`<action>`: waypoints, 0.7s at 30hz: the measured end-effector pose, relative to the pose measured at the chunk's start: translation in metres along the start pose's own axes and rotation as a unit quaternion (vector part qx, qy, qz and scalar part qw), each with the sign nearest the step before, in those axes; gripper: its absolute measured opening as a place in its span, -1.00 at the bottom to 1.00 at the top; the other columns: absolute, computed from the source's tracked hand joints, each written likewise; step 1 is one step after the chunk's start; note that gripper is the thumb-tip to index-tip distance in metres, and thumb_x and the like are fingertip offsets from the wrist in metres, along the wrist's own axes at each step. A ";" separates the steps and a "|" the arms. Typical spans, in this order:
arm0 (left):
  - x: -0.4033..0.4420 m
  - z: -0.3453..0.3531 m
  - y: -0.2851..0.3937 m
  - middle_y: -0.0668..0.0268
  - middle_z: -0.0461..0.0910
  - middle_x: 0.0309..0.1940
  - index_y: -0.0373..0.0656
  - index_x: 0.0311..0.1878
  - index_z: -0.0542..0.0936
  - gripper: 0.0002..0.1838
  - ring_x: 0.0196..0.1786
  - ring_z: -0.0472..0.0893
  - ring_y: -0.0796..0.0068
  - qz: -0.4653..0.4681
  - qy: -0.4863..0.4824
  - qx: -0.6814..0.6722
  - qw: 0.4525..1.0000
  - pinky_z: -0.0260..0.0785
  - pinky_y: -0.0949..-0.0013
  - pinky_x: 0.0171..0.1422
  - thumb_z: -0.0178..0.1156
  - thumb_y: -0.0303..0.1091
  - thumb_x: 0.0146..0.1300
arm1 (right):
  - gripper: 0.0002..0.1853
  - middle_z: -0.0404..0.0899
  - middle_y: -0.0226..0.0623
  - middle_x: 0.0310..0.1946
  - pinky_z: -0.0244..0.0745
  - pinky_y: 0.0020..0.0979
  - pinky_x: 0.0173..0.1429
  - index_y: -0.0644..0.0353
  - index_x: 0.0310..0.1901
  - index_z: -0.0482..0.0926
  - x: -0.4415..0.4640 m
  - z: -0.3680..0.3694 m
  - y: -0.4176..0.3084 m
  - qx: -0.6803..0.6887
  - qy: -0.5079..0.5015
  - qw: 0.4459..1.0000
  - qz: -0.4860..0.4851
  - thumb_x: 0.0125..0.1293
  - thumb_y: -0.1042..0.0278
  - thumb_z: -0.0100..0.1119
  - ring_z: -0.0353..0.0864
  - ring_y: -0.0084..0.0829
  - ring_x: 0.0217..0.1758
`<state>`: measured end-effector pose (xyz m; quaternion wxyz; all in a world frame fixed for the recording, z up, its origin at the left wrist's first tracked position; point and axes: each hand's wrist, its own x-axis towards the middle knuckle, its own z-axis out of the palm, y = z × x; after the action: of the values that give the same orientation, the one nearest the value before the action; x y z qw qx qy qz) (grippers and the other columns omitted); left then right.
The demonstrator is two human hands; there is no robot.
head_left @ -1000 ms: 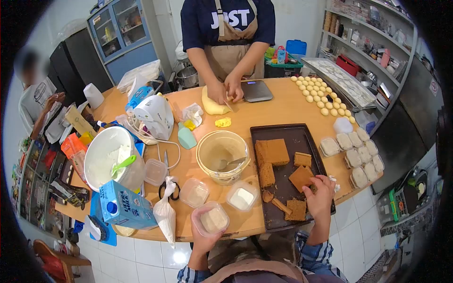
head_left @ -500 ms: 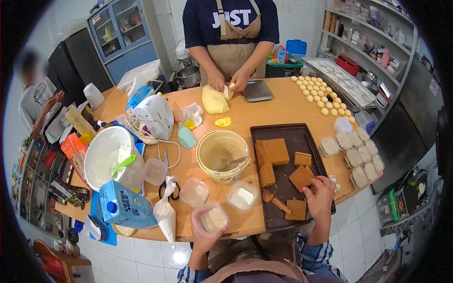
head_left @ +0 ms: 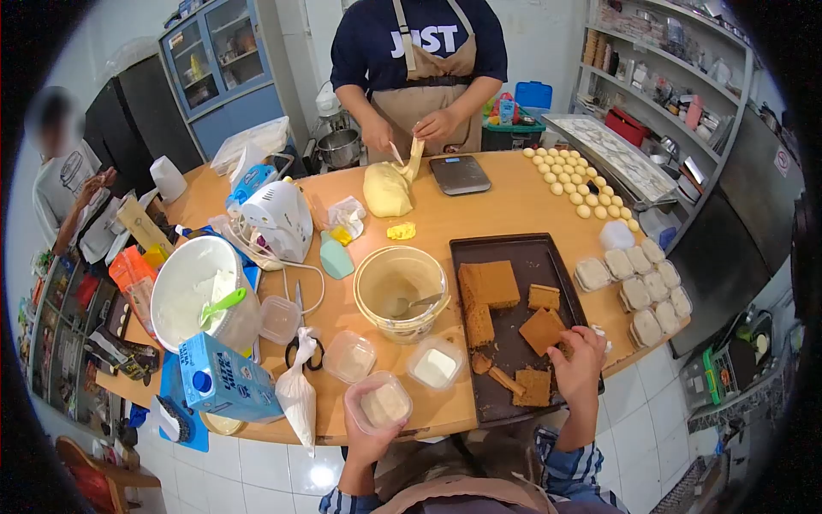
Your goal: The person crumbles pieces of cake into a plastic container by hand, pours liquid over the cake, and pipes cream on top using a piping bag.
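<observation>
My left hand (head_left: 366,441) grips a small square clear plastic tub (head_left: 378,403) with a pale beige layer inside, at the table's front edge. Over the dark baking tray (head_left: 519,242), my right hand (head_left: 580,364) has its fingers closed on a small piece of brown sponge cake (head_left: 565,349), mostly hidden by the fingers. Just left of these fingers lies a square cake slice (head_left: 541,331). A larger cake block (head_left: 495,284) and several cut pieces also rest on the tray. Beside my left hand stand a tub with a pale layer (head_left: 349,357) and a tub with white filling (head_left: 435,365).
A cream bucket (head_left: 400,291) with a spoon stands mid-table. To the left are a piping bag (head_left: 297,398), milk carton (head_left: 229,377) and white bowl (head_left: 201,287). Filled tubs (head_left: 655,291) stack at right. Opposite, a co-worker (head_left: 419,77) pulls at yellow dough (head_left: 387,190).
The view has shifted slightly. My hands keep nearly the same positions, left on the tub and right at the cake. The co-worker's hands have stretched a strip of dough upward.
</observation>
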<state>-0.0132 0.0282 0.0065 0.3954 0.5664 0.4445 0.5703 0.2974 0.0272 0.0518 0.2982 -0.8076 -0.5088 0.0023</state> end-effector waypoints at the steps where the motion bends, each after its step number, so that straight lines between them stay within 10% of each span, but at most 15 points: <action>1: 0.000 0.001 0.001 0.19 0.36 0.02 -0.20 0.05 0.32 -0.26 0.12 0.36 0.32 -0.006 0.003 -0.005 1.000 0.18 0.26 0.26 0.45 -0.28 -0.25 | -0.64 0.44 -0.19 0.00 0.17 -0.11 0.22 0.20 -0.16 0.62 -0.001 0.000 0.001 -0.004 -0.001 1.000 0.002 -0.06 0.33 0.38 0.28 -0.12 0.14; 21: -0.003 0.000 -0.009 0.23 0.33 0.03 -0.18 0.06 0.32 -0.23 0.15 0.34 0.30 -0.008 0.012 0.027 1.000 0.16 0.23 0.29 0.44 -0.17 -0.26 | -0.48 0.31 -0.10 0.13 0.09 -0.02 0.22 0.21 0.03 0.53 0.015 0.017 -0.016 -0.059 -0.022 0.998 0.005 -0.01 0.24 0.37 0.20 -0.06 0.19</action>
<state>-0.0141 0.0283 -0.0026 0.3796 0.5665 0.4690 0.5612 0.2862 0.0523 0.0504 0.2392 -0.8258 -0.5107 -0.0088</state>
